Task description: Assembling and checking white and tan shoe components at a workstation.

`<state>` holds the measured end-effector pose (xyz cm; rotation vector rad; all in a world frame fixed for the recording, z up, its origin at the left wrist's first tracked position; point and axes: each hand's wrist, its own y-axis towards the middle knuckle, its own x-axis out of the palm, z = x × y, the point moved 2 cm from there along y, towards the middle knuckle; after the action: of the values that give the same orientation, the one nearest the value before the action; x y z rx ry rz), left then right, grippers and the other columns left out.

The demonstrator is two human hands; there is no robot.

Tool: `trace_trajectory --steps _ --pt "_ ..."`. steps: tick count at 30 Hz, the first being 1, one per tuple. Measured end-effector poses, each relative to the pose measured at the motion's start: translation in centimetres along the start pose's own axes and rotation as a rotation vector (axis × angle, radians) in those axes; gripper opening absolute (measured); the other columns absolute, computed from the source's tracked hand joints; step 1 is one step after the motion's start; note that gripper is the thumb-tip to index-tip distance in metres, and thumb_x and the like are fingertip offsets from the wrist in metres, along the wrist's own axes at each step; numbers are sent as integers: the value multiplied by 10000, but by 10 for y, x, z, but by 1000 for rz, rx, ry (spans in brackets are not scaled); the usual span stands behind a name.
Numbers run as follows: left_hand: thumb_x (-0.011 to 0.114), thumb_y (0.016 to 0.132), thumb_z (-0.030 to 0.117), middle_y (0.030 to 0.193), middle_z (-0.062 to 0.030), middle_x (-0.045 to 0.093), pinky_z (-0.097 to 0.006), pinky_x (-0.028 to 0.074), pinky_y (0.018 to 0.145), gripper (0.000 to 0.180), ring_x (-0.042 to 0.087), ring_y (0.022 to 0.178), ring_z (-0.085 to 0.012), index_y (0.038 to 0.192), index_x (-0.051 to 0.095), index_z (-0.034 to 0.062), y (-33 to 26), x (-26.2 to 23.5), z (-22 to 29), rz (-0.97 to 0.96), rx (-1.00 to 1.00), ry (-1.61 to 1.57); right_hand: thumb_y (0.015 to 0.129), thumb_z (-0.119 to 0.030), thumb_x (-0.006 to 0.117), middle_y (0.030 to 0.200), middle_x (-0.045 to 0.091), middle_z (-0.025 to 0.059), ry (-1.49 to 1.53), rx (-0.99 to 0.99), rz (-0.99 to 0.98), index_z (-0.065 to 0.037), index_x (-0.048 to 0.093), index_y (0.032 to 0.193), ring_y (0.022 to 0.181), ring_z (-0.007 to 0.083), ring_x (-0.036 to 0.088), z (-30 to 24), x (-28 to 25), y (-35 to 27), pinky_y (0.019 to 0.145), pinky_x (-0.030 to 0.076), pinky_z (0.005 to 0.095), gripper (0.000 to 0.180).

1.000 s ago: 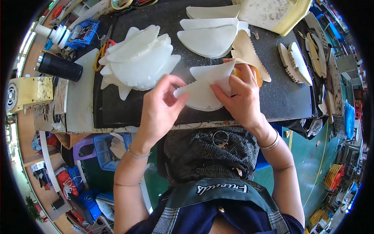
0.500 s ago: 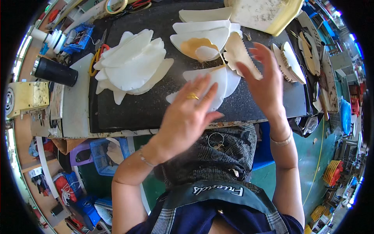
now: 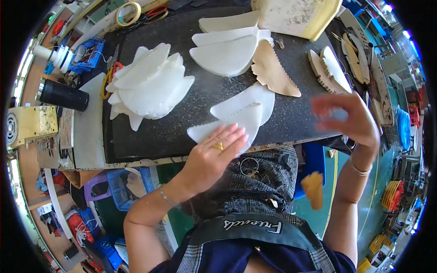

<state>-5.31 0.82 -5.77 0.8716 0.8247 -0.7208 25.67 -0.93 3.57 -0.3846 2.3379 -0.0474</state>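
Left hand [image 3: 210, 159] flat on white piece [image 3: 247, 119], fingers extended, unclamped, presumably steadying it by the surface's [image 3: 150, 143] front edge. Second piece [image 3: 250, 98] partly overlapped behind. Right hand [image 3: 353, 120] raised right, blurred, fingers apart; tan scrap [image 3: 312, 190] below it.

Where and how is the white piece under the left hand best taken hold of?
Probably by pinching the white piece at its upper right corner, coming from the right with the right hand. That corner is uncovered, while the left hand lies across the lower part. It overlaps another white piece, so a shallow pinch seems best to take only the top one.
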Motion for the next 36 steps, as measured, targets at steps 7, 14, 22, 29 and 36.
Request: trace_trajectory --steps 7,14,22,29,36 --pt "593 910 76 924 -62 626 -224 485 694 183 597 796 -86 1062 538 -9 5 -47 12 768 -495 -539 747 -96 690 1093 642 141 -662 -206 526 0 594 1122 986 288 571 27 61 57 867 496 382 399" --pt "508 982 300 1036 -121 620 -342 581 779 291 654 930 -210 1130 494 51 38 -1 34 668 -901 -1632 726 -20 603 869 606 113 -849 -204 497 6 579 891 863 286 562 25 58 59 789 502 362 169" --pt "647 819 -7 985 -142 697 -313 562 753 200 693 896 -221 1018 673 1 81 -8 58 115 -44 -670 791 -38 596 910 658 114 -632 -237 722 -26 647 963 892 288 615 58 47 49 769 508 369 180" --pt "617 924 151 891 -113 683 -263 543 735 268 650 807 -128 1069 637 -73 167 12 6 176 -343 -858 853 29 580 749 651 115 -44 -272 832 19 640 936 668 176 644 27 53 31 572 480 288 103" --pt "646 898 167 871 -110 689 -284 524 792 269 650 779 -132 1100 656 -11 188 -11 -21 360 -553 -289 973 -95 514 845 658 131 1028 -435 1370 33 610 983 699 167 645 93 -13 -52 601 549 273 160"
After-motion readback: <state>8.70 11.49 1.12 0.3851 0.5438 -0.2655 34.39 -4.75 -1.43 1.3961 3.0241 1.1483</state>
